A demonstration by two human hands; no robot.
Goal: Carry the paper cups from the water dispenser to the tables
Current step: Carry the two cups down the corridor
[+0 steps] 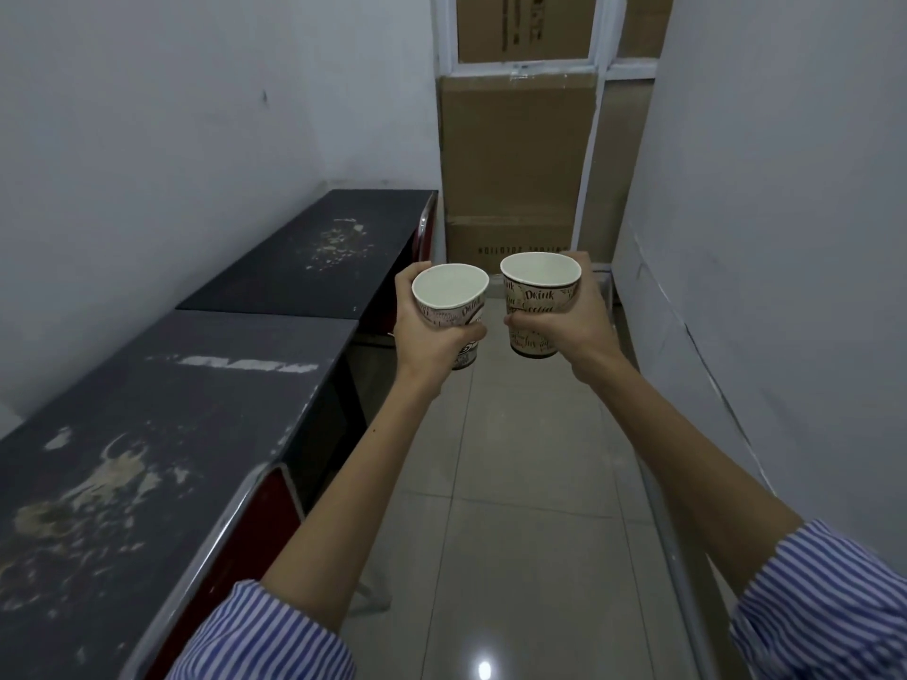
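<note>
Paper cups (450, 299) upright, one in each hand (429, 331).

Two printed paper cups (540, 306) (upright, side by side)

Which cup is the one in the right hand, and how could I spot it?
Look down the narrow tiled corridor toward the stacked cardboard boxes. Two paper cups are held up side by side in front of them. The right hand's cup is nearer the plain wall and shows the word "Drink", with a slightly squashed rim.
</note>
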